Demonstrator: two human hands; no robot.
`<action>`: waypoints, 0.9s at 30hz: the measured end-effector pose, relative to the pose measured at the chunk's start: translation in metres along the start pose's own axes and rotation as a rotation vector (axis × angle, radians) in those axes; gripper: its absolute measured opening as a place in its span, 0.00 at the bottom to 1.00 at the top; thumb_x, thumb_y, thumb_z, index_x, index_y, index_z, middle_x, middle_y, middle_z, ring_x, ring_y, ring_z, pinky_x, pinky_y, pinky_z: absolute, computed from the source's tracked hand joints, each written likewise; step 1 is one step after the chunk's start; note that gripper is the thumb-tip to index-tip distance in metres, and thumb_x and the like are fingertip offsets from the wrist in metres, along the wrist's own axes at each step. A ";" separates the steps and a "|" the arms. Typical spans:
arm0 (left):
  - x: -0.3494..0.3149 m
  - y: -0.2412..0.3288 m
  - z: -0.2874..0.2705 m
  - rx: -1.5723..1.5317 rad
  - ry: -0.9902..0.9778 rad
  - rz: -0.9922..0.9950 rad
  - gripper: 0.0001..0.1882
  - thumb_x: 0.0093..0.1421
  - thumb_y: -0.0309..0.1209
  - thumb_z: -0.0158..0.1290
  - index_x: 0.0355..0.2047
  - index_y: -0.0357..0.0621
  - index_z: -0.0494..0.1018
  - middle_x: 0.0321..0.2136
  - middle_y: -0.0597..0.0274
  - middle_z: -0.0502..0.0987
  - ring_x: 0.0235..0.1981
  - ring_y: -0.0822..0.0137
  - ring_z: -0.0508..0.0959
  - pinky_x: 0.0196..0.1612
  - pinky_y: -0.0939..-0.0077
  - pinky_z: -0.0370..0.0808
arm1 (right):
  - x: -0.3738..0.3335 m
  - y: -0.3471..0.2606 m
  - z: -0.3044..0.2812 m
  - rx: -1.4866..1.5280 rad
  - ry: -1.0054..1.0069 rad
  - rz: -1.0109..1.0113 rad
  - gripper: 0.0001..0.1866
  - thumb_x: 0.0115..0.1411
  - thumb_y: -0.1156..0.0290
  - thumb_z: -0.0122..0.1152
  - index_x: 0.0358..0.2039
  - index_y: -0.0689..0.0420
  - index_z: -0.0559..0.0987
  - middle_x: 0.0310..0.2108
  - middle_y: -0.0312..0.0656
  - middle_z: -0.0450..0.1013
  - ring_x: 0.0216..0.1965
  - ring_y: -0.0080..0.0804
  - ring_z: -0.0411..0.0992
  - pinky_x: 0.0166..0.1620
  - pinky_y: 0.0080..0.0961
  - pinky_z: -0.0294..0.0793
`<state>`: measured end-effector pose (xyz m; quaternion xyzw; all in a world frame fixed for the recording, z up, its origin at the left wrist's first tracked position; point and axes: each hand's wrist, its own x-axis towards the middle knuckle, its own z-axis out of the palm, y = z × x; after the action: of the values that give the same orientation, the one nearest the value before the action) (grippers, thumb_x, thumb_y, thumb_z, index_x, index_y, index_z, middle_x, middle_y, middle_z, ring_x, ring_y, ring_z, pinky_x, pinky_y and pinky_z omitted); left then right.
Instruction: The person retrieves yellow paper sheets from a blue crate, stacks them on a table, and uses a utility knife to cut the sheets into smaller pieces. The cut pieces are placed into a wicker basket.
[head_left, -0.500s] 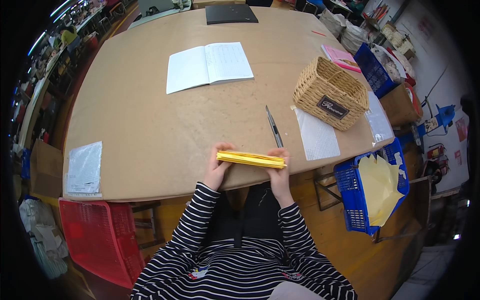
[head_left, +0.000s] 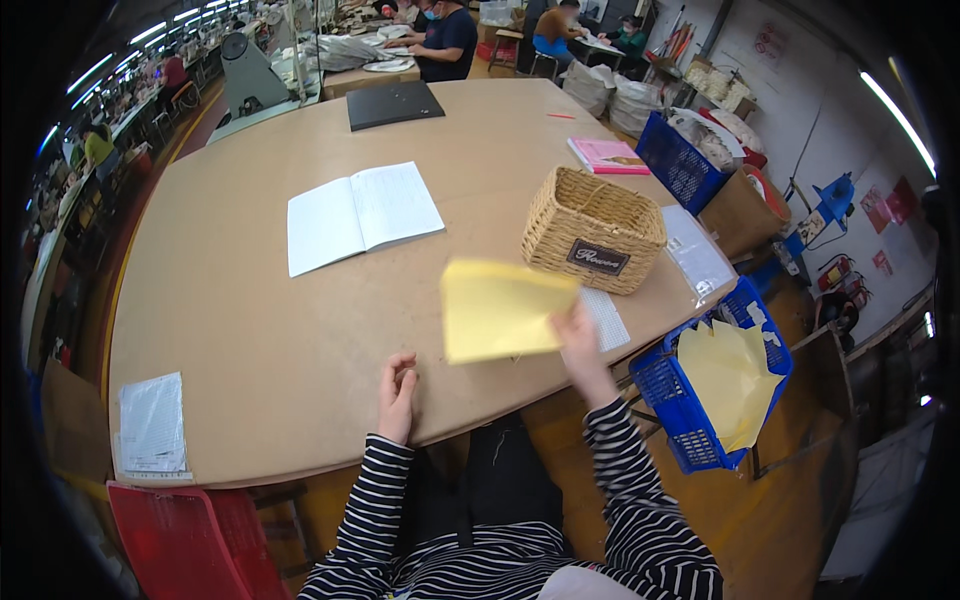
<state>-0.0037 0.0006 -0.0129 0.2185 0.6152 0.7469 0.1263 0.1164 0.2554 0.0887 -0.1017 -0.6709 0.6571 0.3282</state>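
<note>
My right hand point(head_left: 580, 345) grips the right edge of a stack of yellow paper sheets point(head_left: 505, 312). The stack is raised above the table near its front edge, its broad face showing and slightly blurred. At the table's front edge rests my left hand point(head_left: 398, 392), empty, its fingers loosely bent and apart from the paper. Just beyond the paper, to the right, a woven basket point(head_left: 590, 225) with a dark label stands on the table. Beneath it a white gridded sheet point(head_left: 608, 318) partly shows. The utility knife is hidden behind the yellow stack.
An open notebook point(head_left: 365, 215) lies mid-table, with a black flat board point(head_left: 395, 105) at the far edge. A pink book point(head_left: 608, 156) is at the far right. Beside the table stand a blue crate point(head_left: 668, 400) holding yellow paper and a red crate point(head_left: 165, 535). Other people work farther off.
My left hand has let go of the yellow stack. My right hand has swung it up and to the right, turning it from edge-on to face-on. The view has tilted up.
</note>
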 end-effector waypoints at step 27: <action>0.007 -0.006 -0.001 -0.011 0.165 -0.017 0.16 0.72 0.38 0.40 0.40 0.39 0.73 0.54 0.57 0.68 0.51 0.67 0.70 0.49 0.72 0.72 | 0.254 -0.007 -0.170 -1.523 -0.234 0.785 0.21 0.59 0.65 0.56 0.52 0.58 0.78 0.58 0.51 0.70 0.57 0.45 0.71 0.57 0.39 0.69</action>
<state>-0.0110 0.0047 -0.0180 0.1503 0.6212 0.7647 0.0824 0.0217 0.5374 0.1600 -0.4500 -0.8744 0.1007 -0.1511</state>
